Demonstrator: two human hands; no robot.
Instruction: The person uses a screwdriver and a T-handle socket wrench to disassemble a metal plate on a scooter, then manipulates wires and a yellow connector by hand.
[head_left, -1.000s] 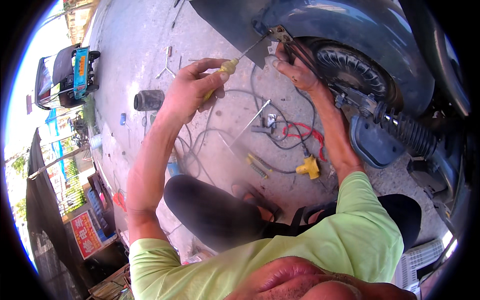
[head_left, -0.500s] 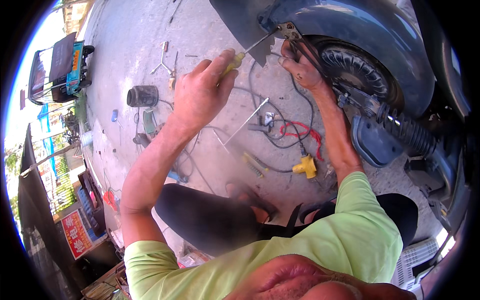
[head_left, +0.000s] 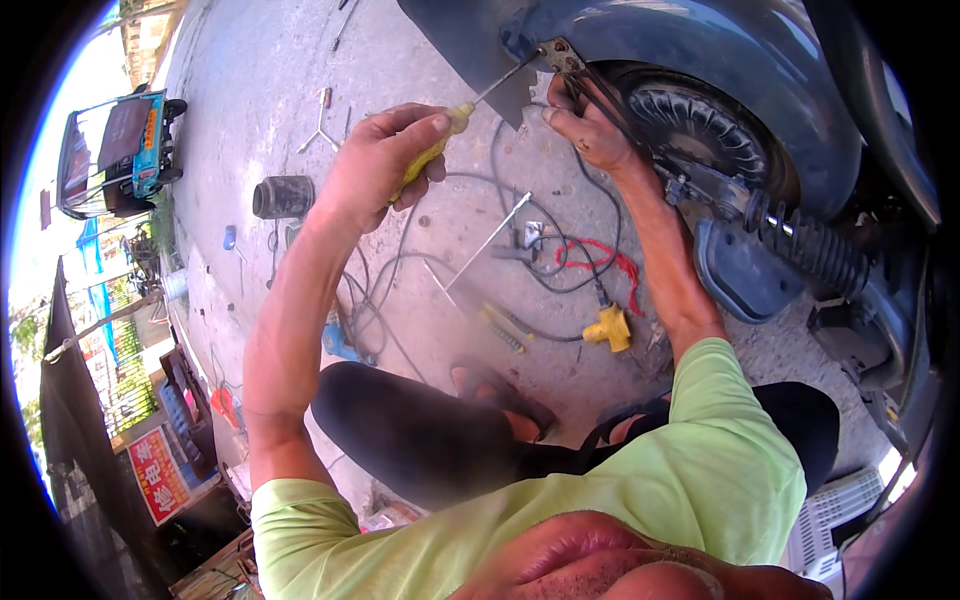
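My left hand point(head_left: 385, 165) is closed round the yellow handle of a screwdriver point(head_left: 436, 152). Its shaft slants up to a metal bracket point(head_left: 562, 56) with several holes, at the edge of the blue-grey fender point(head_left: 690, 35). Just below that bracket is my right hand point(head_left: 590, 130), its fingers bent beside the dark stay bars. What those fingers grip is partly hidden, and I cannot make it out. A black treaded tyre point(head_left: 695, 130) sits under the fender, to the right of my right hand.
A T-shaped metal rod point(head_left: 487, 240), dark cables, a red cord point(head_left: 625, 265) and a yellow connector point(head_left: 608, 328) lie on the concrete below my hands. Further left are a three-armed wrench point(head_left: 320, 125) and a black cylinder point(head_left: 283, 197). A coil shock absorber point(head_left: 810, 245) stands at right.
My left hand has shifted slightly left and turned, still round the screwdriver handle, so more of the handle shows. The fender, bracket and right hand appear a little further left.
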